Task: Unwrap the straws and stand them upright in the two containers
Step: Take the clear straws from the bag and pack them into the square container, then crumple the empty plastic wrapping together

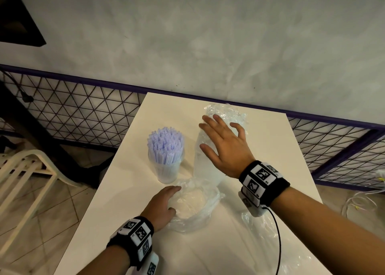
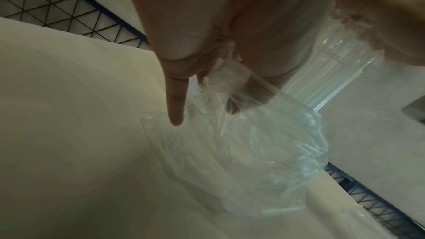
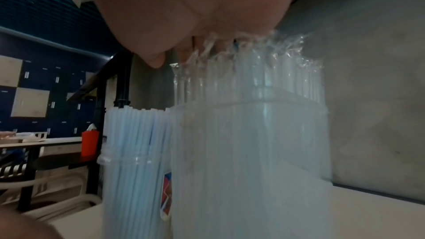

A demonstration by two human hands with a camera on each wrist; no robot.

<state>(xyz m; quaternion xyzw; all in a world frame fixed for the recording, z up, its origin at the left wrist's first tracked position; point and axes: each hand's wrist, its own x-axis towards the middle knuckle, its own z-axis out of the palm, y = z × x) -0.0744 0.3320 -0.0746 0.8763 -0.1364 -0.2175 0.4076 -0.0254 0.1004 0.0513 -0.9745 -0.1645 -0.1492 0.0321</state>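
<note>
Roughly: white table point(image 1: 129, 212) holds 2 clear containers side by side, each packed with upright pale blue straws. Right container point(image 3: 250, 161) has clear-wrapped straws point(image 3: 253, 72); right hand point(image 1: 226, 147) hovers over their tips, fingers spread, gripping nothing. Left container point(image 1: 166, 168) shows bare straws point(image 1: 165, 143). Only the right wrist view shows its red-blue label point(image 3: 168, 195). Left hand point(image 1: 163, 205) pinches crumpled plastic wrap point(image 2: 241, 144) near the front.

Right hand point(image 1: 224, 144) spread flat, palm down; left hand point(image 1: 161, 205) loosely curled
</note>
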